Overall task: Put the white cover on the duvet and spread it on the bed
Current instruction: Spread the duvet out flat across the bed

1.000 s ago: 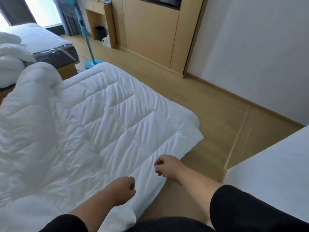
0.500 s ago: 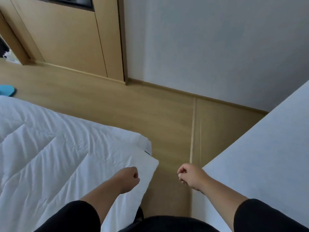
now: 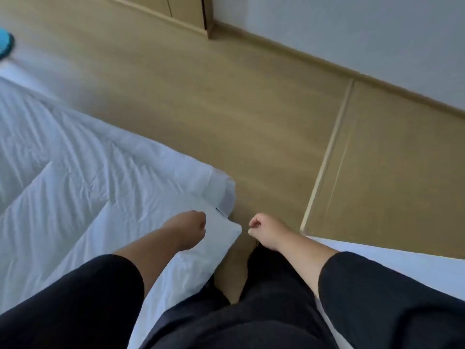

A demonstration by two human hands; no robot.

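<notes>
The white quilted duvet (image 3: 83, 172) lies spread over the wooden floor at the left, its near corner pointing toward my legs. My left hand (image 3: 187, 229) hovers over that corner with the fingers curled and nothing in them. My right hand (image 3: 264, 229) hangs just right of the corner, above bare floor, also curled and holding nothing. Neither hand touches the duvet. A flat white surface (image 3: 415, 270), likely the bed, shows at the lower right. No separate white cover can be told apart in this view.
Bare wooden floor (image 3: 226, 109) stretches ahead to a grey wall (image 3: 352, 26) with a wooden skirting. A wooden cabinet corner (image 3: 191, 11) stands at the top. A blue fan base (image 3: 5, 45) sits at the far left edge. My dark trousers fill the bottom.
The view has swung right and tipped down, so the folded duvet heap and second bed left the frame. Both hands stayed curled and empty, and moved closer together near the duvet corner.
</notes>
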